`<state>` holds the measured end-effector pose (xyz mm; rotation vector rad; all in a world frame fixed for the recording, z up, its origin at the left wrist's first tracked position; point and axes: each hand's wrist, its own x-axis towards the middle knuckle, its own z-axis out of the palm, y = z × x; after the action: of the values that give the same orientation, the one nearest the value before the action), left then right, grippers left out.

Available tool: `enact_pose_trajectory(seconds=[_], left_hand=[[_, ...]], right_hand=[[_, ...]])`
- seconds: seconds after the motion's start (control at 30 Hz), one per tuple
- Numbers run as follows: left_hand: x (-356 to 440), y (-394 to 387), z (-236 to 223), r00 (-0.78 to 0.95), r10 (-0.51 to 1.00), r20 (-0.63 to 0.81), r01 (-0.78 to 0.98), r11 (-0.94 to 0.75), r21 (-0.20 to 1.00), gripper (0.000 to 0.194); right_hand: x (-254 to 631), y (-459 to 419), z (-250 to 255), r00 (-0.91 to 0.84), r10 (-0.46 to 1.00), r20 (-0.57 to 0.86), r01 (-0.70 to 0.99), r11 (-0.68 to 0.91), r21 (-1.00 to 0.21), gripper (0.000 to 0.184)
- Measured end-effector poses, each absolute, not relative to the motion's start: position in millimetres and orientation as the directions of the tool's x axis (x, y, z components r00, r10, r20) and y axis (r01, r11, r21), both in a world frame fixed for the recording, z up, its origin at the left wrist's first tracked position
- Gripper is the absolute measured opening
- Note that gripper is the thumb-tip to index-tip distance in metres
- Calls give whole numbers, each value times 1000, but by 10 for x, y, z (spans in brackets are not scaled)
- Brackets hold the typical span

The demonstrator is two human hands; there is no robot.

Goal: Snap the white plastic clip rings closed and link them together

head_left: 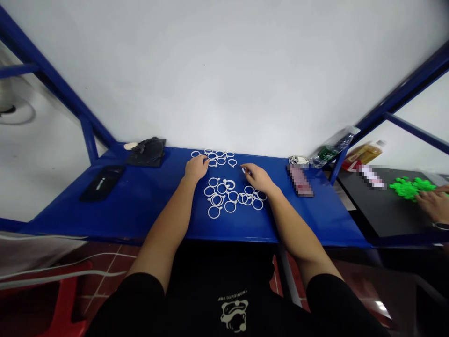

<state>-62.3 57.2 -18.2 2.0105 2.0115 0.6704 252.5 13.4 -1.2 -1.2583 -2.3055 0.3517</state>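
My left hand (197, 167) is at the back of the blue table, its fingers bent and pressed together beside a loose group of thin white rings with small tabs (220, 161). Whatever its fingertips may hold is hidden. My right hand (257, 178) pinches a white ring (244, 170) between thumb and fingers, to the right of that group. Nearer to me, between my forearms, lies a second group of several white rings (230, 206), some overlapping. Part of this group sits close under my right wrist.
On the blue table (150, 196) lie a black pouch (101, 183), a black plastic bag (149, 152), a pixelated phone-like object (300, 181) and a coiled white cable (299, 161). A plastic bottle (331, 149) leans at right. Beyond, another person's hand (434, 205) touches green pieces (409, 188).
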Motion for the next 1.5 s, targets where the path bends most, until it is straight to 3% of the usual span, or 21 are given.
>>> enact_pose_trajectory(seconds=[0.27,0.5,0.73,0.97,1.1,1.23,1.4,1.5], left_hand=[[-671,587,-190,-191,963,192,905,97,415,44],[-631,608,-226,-39,974,222,888,-68,454,44],[-603,590,-227,-97,982,160,901,18,434,49],[-629,585,-226,-217,958,186,924,141,354,57],[-629,610,-239,-155,967,201,900,54,432,55],[-586,607,-217,-129,939,318,847,-62,528,47],[-349,462,-152,149,902,406,680,-391,620,39],[-109,314,-137,283,887,366,537,-462,706,43]], right_hand=[[2524,178,-112,-480,829,286,696,558,-451,43],[2546,249,-215,-452,781,432,638,621,-456,45],[2542,265,-260,-467,770,435,623,635,-456,42],[2541,268,-277,-470,774,425,615,632,-471,42],[2537,271,-287,-460,773,436,610,632,-478,41],[2519,244,-251,-438,767,469,595,638,-489,41],[2444,159,-123,-472,676,565,516,732,-445,28],[2375,106,-60,-504,617,605,470,783,-408,20]])
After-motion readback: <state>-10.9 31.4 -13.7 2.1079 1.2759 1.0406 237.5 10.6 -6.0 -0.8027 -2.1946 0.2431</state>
